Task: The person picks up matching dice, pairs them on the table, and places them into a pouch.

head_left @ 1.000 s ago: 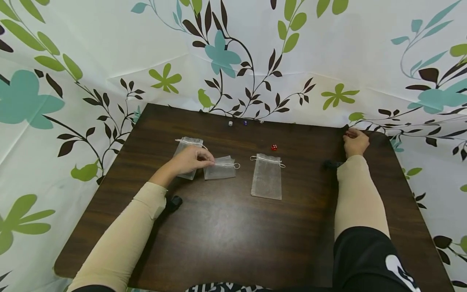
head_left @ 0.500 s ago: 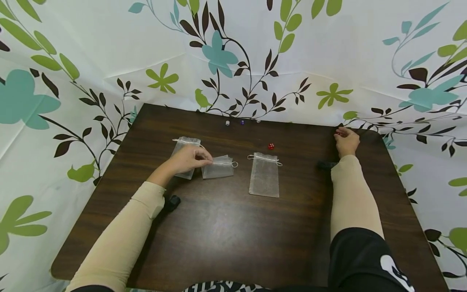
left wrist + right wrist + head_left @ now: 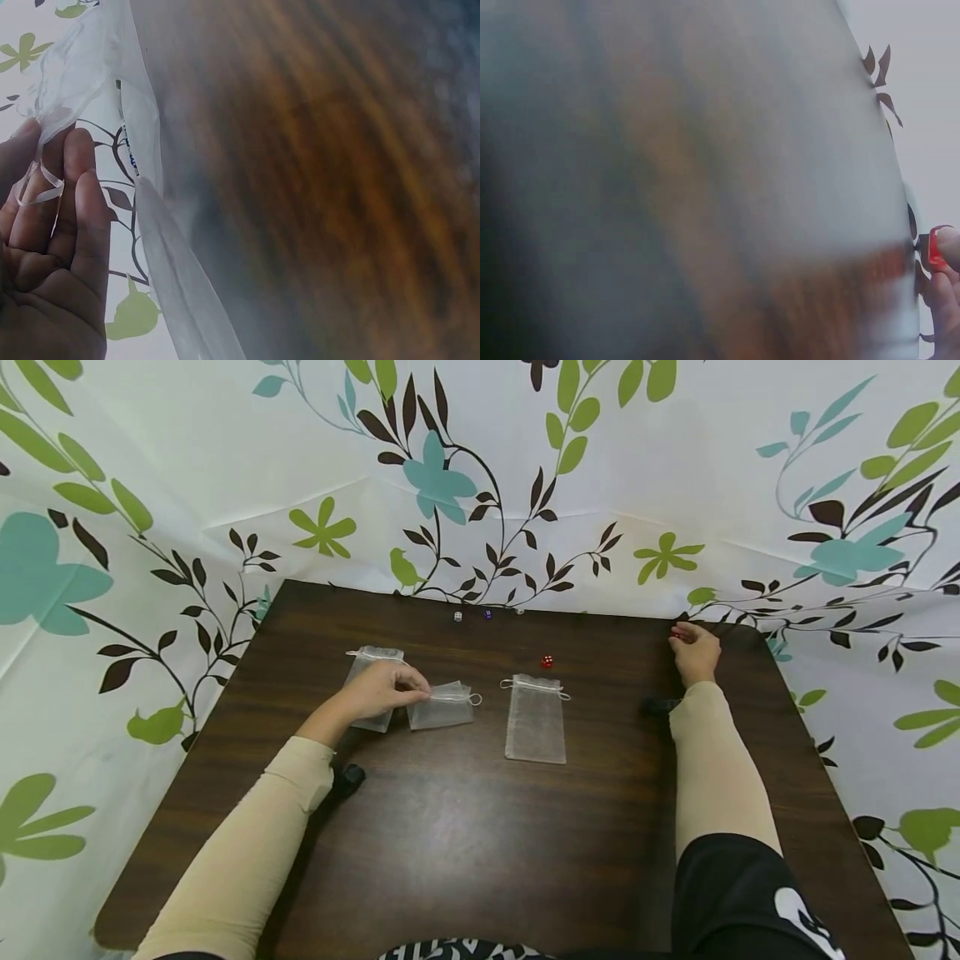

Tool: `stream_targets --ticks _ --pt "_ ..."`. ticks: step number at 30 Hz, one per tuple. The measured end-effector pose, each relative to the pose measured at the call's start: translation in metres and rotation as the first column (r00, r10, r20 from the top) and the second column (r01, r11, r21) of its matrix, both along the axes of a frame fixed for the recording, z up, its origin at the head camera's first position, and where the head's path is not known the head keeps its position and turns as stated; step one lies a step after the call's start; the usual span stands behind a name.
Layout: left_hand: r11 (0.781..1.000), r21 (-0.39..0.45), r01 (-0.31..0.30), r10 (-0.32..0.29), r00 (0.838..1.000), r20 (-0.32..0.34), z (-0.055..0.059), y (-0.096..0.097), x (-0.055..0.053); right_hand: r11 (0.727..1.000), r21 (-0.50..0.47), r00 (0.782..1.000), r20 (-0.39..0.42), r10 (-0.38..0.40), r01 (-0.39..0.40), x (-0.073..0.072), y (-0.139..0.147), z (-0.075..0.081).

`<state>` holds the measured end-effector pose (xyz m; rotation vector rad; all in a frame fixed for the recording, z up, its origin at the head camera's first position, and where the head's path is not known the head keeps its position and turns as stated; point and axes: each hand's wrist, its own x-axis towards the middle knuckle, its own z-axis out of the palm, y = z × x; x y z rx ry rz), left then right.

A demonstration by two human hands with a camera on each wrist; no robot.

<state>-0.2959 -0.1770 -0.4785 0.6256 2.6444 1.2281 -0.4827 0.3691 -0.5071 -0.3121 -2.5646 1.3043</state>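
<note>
My left hand pinches the top edge of a small sheer organza drawstring bag between thumb and finger. In the left wrist view, the gathered mesh and a loop of ribbon hang at the fingers. Partly under that hand lies a second organza bag; a third organza bag lies flat to its right. At the table's far right edge, my right hand holds a red die between thumb and fingers. Another red die sits just above the third bag.
Along the back edge of the dark wooden table sit a white die, a blue die and a small pale object. A leaf-patterned cloth hangs behind and beside the table.
The head view has turned slightly, so everything shifts left in it. Both hands stay nearly where they were over the table, still holding the bag and the red die.
</note>
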Motion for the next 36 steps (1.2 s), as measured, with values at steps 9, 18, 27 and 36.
stream_targets --ticks 9,18,27,36 --pt "1.0 0.015 0.0 0.0 1.0 0.01 0.0 -0.002 0.002 0.998 0.032 0.997 -0.05 0.053 -0.051 0.007 -0.006 -0.002" --pt "1.0 0.022 -0.001 0.0 1.0 0.015 -0.001 -0.001 0.004 0.99 0.071 0.991 -0.048 0.121 -0.118 0.011 -0.013 -0.002" --pt "1.0 0.029 0.012 -0.013 1.0 0.018 0.003 0.001 0.005 0.98 0.102 0.983 -0.05 0.177 -0.171 0.016 -0.02 0.001" --pt "1.0 0.028 0.007 -0.008 1.0 0.023 0.003 0.003 0.006 0.971 0.109 0.973 -0.063 0.221 -0.213 0.021 -0.028 0.004"
